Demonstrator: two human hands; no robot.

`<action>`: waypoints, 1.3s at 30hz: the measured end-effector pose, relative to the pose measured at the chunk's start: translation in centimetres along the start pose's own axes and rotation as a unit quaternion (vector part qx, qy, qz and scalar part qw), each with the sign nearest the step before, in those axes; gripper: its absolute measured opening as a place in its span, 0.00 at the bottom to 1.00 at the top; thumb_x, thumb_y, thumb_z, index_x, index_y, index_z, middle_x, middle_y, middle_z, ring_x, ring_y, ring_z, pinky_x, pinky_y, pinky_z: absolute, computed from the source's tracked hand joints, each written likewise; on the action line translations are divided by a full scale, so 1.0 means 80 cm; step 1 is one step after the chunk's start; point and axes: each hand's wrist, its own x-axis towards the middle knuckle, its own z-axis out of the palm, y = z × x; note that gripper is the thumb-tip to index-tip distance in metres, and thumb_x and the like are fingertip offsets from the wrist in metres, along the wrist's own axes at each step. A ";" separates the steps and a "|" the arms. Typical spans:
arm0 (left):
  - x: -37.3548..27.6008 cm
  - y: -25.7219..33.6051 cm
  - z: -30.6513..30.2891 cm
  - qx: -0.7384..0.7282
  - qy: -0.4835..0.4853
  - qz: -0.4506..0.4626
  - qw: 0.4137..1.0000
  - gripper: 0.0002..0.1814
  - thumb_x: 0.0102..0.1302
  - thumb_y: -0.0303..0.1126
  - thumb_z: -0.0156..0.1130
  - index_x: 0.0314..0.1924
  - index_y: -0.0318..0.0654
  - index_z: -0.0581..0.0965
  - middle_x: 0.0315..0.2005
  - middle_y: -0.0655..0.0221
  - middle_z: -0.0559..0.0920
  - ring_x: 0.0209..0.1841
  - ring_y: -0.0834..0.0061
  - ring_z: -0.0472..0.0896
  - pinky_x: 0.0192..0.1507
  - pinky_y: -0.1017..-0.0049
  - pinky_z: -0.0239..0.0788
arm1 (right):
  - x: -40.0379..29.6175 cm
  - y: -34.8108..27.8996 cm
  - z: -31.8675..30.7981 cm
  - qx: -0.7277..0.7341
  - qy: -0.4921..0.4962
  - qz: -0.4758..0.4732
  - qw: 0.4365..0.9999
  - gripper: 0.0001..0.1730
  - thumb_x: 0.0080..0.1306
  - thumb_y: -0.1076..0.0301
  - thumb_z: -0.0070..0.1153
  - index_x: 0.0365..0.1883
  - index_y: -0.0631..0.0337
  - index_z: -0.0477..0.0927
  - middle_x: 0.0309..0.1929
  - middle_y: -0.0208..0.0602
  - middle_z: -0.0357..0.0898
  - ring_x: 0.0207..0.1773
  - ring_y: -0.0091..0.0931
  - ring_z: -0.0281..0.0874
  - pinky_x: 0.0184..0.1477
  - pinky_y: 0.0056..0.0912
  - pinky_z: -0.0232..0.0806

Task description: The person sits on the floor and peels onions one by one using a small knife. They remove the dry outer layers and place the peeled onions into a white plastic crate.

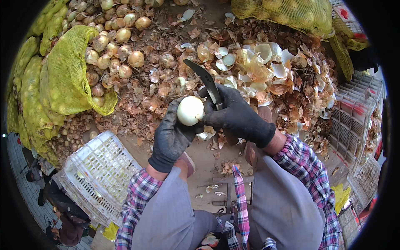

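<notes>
In my left hand point(170, 134), in a dark work glove, rests a peeled white onion point(190, 111) with a small brown spot at its lower right. My right hand point(240, 114), gloved too, grips the handle of a knife with a curved dark blade point(204, 78), which points up and to the left above the onion. The right thumb touches the onion's right side. Beyond both hands lies a heap of dry onion skins point(259, 68), and unpeeled onions point(123, 56) are piled at the upper left.
Yellow mesh sacks of onions point(59, 81) stand at left; another sack point(287, 15) lies at top right. A white plastic crate point(103, 168) is at lower left, and stacked crates point(350, 125) stand at right. Other people point(68, 225) are at the far lower left.
</notes>
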 end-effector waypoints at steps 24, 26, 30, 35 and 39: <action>-0.007 -0.002 0.015 0.147 0.054 0.018 0.987 0.31 0.67 0.47 0.61 0.64 0.40 0.66 0.47 0.66 0.75 0.44 0.72 0.80 0.40 0.72 0.78 | 0.002 0.004 0.002 -0.020 -0.008 -0.009 1.000 0.22 0.51 0.69 0.66 0.42 0.68 0.75 0.26 0.27 0.73 0.24 0.16 0.69 0.26 0.21 0.64; -0.007 0.009 0.012 0.185 0.034 0.009 0.982 0.33 0.64 0.45 0.63 0.64 0.40 0.66 0.45 0.67 0.75 0.42 0.73 0.80 0.38 0.75 0.78 | 0.003 0.005 -0.002 -0.026 0.000 0.005 1.000 0.19 0.53 0.68 0.66 0.41 0.68 0.76 0.27 0.28 0.74 0.24 0.17 0.69 0.27 0.22 0.64; -0.013 0.007 0.022 0.272 0.066 0.021 0.960 0.28 0.61 0.43 0.63 0.58 0.38 0.69 0.44 0.68 0.75 0.39 0.78 0.79 0.32 0.81 0.75 | 0.001 0.004 -0.002 -0.097 -0.024 -0.042 0.994 0.21 0.51 0.65 0.68 0.39 0.67 0.78 0.27 0.29 0.76 0.28 0.19 0.73 0.32 0.25 0.67; -0.016 0.004 0.028 0.406 0.064 0.011 0.912 0.26 0.66 0.49 0.58 0.56 0.38 0.69 0.43 0.67 0.77 0.39 0.78 0.80 0.34 0.79 0.76 | -0.001 0.012 0.006 -0.121 -0.070 -0.031 0.990 0.23 0.47 0.61 0.70 0.35 0.67 0.78 0.27 0.34 0.79 0.32 0.20 0.75 0.36 0.27 0.69; -0.020 0.001 0.026 0.346 0.078 -0.030 0.935 0.25 0.68 0.50 0.57 0.55 0.38 0.70 0.43 0.67 0.77 0.37 0.79 0.78 0.31 0.78 0.74 | -0.004 0.023 0.007 -0.148 -0.058 -0.078 0.984 0.19 0.48 0.65 0.66 0.35 0.68 0.78 0.26 0.35 0.79 0.30 0.21 0.76 0.33 0.28 0.69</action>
